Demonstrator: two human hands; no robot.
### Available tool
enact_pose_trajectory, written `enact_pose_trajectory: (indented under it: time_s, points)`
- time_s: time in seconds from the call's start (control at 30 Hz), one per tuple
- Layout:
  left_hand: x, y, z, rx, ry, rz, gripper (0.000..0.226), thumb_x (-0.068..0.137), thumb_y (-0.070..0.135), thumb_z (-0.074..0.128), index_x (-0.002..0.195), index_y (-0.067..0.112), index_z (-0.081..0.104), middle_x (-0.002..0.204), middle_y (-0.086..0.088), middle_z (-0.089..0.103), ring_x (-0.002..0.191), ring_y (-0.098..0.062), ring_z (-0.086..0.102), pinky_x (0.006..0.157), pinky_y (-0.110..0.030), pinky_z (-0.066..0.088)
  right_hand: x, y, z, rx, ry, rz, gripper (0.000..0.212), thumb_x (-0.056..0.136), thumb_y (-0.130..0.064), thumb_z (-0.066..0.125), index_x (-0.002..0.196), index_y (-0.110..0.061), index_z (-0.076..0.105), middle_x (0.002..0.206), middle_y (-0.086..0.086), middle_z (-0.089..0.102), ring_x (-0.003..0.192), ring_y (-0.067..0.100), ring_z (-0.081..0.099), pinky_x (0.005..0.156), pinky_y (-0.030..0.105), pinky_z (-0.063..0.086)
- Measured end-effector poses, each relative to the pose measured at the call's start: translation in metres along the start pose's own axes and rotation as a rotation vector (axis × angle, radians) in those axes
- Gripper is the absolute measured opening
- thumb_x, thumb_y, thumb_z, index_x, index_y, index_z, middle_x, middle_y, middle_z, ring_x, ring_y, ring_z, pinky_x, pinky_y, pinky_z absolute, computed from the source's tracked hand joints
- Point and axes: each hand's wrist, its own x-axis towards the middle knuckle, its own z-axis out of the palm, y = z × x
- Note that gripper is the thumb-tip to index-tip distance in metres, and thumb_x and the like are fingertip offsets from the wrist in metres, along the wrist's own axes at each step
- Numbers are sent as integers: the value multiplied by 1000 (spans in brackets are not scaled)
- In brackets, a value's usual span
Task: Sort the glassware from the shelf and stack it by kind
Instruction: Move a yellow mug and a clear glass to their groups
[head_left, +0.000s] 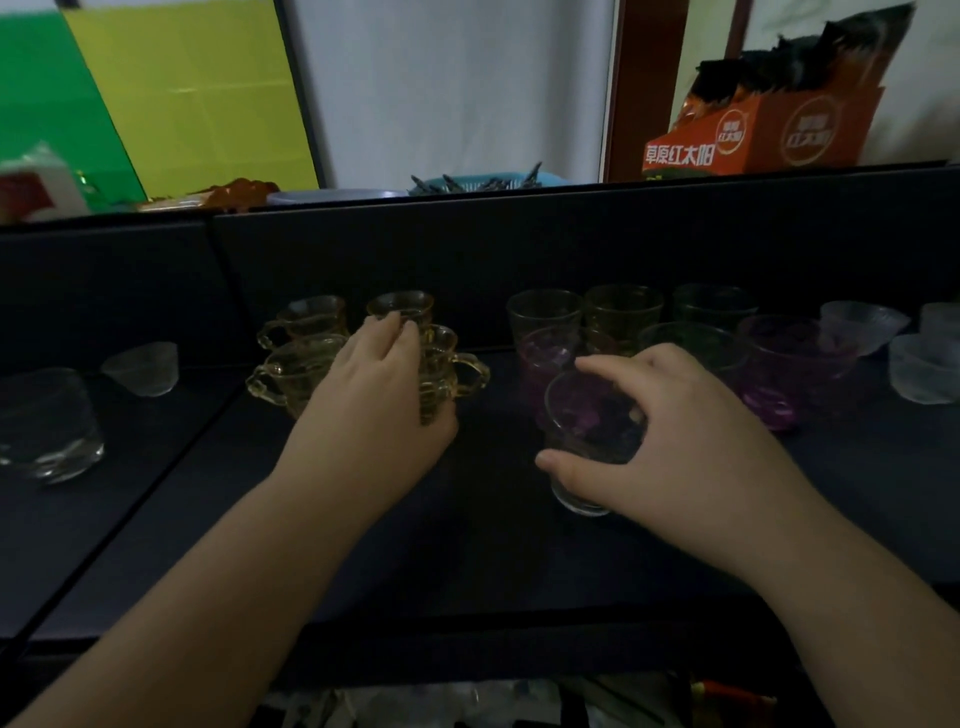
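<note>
Clear tumbler (589, 452), smooth round wall w/ purple tint showing through, stands on dark matte shelf (467, 545), front-centre. Right hand (670, 436) reaches in from lower right, thumb at near side, fingers curled over far rim, gripping it. Amber ribbed cup (441, 374) w/ loop handle sits left of it; left hand (379, 395), forearm angled from lower left, wraps it, fingertips touching rim of another amber cup (402, 306) behind. Purple & clear glasses (545, 312) clustered behind tumbler. Frosted bowls (862, 325) far right. Heavy clear glass (49, 426) far left.
</note>
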Motion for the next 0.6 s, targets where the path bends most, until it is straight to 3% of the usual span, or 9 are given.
enact_pose_trajectory:
  time_s: [0.27, 0.47, 0.6]
  points:
    - [-17, 6, -11, 41, 41, 72, 80, 84, 53, 58, 150, 22, 26, 157, -2, 24, 145, -17, 11, 109, -27, 6, 4, -4, 9, -69, 14, 5, 89, 66, -84, 60, 143, -44, 40, 116, -18, 41, 111, 3, 43, 83, 24, 40]
    - [-29, 7, -16, 19, 33, 88, 79, 84, 53, 57, 150, 23, 27, 157, 1, 25, 145, -15, 12, 108, -27, 8, -2, -5, 8, -149, 21, -23, 96, 66, -89, 54, 146, -41, 33, 127, -15, 39, 122, 8, 40, 91, 29, 43]
    - [-41, 0, -22, 31, 56, 55, 75, 84, 50, 59, 148, 22, 32, 154, -1, 31, 144, -17, 16, 109, -28, 11, -10, -7, 0, -184, 160, -141, 85, 73, -79, 57, 141, -29, 47, 128, -11, 43, 121, 11, 40, 91, 25, 34]
